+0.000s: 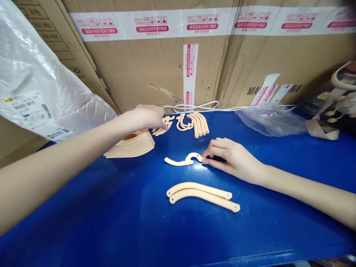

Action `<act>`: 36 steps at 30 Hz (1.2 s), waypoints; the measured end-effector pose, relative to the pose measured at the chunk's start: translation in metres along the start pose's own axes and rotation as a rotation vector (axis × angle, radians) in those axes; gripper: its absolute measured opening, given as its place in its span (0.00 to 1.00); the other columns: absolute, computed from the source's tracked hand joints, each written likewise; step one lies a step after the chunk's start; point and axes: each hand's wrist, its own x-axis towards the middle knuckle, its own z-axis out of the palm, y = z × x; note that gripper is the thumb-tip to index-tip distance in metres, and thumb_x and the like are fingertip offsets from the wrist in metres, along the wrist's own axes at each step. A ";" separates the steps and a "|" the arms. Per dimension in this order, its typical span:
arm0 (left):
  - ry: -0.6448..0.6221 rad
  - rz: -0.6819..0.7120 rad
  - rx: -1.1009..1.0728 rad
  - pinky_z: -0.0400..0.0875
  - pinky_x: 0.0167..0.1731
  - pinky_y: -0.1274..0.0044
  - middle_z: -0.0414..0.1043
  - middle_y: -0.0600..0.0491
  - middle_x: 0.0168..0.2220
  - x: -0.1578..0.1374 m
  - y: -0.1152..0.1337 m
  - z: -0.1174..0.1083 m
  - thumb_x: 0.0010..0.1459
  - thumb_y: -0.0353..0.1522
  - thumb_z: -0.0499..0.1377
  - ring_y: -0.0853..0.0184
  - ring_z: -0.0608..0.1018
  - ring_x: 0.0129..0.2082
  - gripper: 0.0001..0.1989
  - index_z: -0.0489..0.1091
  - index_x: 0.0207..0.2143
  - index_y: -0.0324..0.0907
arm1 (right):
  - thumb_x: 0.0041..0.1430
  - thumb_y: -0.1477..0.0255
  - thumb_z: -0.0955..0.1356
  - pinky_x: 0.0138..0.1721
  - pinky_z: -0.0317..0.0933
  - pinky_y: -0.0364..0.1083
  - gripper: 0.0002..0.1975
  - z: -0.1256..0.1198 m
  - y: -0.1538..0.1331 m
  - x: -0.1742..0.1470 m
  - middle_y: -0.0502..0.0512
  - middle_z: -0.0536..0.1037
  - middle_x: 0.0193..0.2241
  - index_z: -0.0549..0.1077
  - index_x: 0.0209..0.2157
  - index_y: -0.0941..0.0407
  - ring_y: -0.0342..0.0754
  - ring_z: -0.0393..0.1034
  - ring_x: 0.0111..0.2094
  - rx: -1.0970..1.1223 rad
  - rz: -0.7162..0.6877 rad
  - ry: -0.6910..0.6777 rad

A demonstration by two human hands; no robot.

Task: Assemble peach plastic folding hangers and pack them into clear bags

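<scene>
My right hand (229,157) is closed in a pinch on the right end of a cream hanger hook (179,162), which lies low over the blue table. Farther back on the left, my left hand (148,115) reaches over a small pile of cream hanger pieces (160,131); its fingertips are mostly hidden behind the hand. Below that hand sits a stack of curved cream hanger arms (130,146). Two more curved hanger arms (203,196), with holes at their ends, lie side by side nearer me.
Cream hooks (183,123) and several upright-lying arms (198,124) sit at the back. A white cable (194,107) runs along taped cardboard boxes (144,66). A clear plastic bag (267,120) lies at right, a wrapped parcel (41,81) at left.
</scene>
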 end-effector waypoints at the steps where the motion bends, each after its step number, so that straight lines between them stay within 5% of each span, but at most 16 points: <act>1: -0.039 -0.025 0.015 0.58 0.29 0.73 0.71 0.47 0.21 0.005 -0.006 -0.003 0.46 0.42 0.64 0.56 0.74 0.28 0.15 0.73 0.22 0.38 | 0.68 0.66 0.63 0.38 0.57 0.47 0.11 -0.001 -0.002 0.000 0.53 0.75 0.34 0.75 0.40 0.55 0.47 0.68 0.35 -0.002 -0.007 -0.003; 10: -0.214 0.025 -0.063 0.57 0.24 0.76 0.70 0.52 0.21 0.020 -0.025 0.004 0.40 0.40 0.62 0.67 0.68 0.20 0.11 0.73 0.21 0.40 | 0.59 0.50 0.66 0.33 0.52 0.46 0.22 -0.016 -0.027 -0.007 0.52 0.72 0.28 0.72 0.33 0.57 0.45 0.61 0.28 0.045 -0.153 -0.090; 16: -0.248 0.070 -0.107 0.54 0.21 0.75 0.64 0.54 0.17 0.017 -0.019 0.006 0.40 0.39 0.61 0.69 0.62 0.17 0.11 0.67 0.16 0.41 | 0.59 0.52 0.67 0.32 0.51 0.46 0.20 -0.016 -0.033 -0.011 0.52 0.73 0.30 0.73 0.33 0.56 0.46 0.63 0.30 0.061 -0.198 -0.198; 21: -0.168 0.075 -0.086 0.53 0.23 0.73 0.63 0.53 0.16 0.012 -0.012 -0.002 0.42 0.39 0.59 0.68 0.63 0.18 0.13 0.65 0.14 0.42 | 0.64 0.59 0.65 0.35 0.55 0.46 0.15 -0.013 -0.033 -0.010 0.53 0.76 0.34 0.74 0.39 0.56 0.46 0.67 0.33 0.059 -0.203 -0.172; 27: 0.063 0.090 -0.120 0.56 0.25 0.75 0.70 0.54 0.22 -0.030 -0.009 -0.017 0.49 0.43 0.60 0.66 0.70 0.23 0.13 0.74 0.27 0.43 | 0.66 0.63 0.64 0.34 0.57 0.46 0.13 -0.012 -0.024 -0.009 0.54 0.76 0.32 0.74 0.40 0.57 0.46 0.67 0.32 0.035 -0.150 -0.017; 31: 0.224 0.339 -0.303 0.58 0.27 0.77 0.73 0.57 0.27 -0.083 0.001 0.008 0.57 0.43 0.58 0.68 0.71 0.26 0.11 0.74 0.31 0.46 | 0.66 0.69 0.62 0.34 0.57 0.47 0.10 -0.013 -0.016 -0.008 0.53 0.75 0.28 0.71 0.32 0.56 0.46 0.67 0.30 0.015 -0.052 0.064; 36: 0.102 0.528 -0.520 0.62 0.33 0.80 0.75 0.60 0.33 -0.111 0.001 0.056 0.64 0.37 0.55 0.71 0.74 0.33 0.08 0.72 0.34 0.47 | 0.65 0.70 0.63 0.29 0.60 0.44 0.06 -0.009 -0.013 -0.008 0.50 0.73 0.26 0.66 0.32 0.54 0.43 0.65 0.26 0.071 0.150 0.168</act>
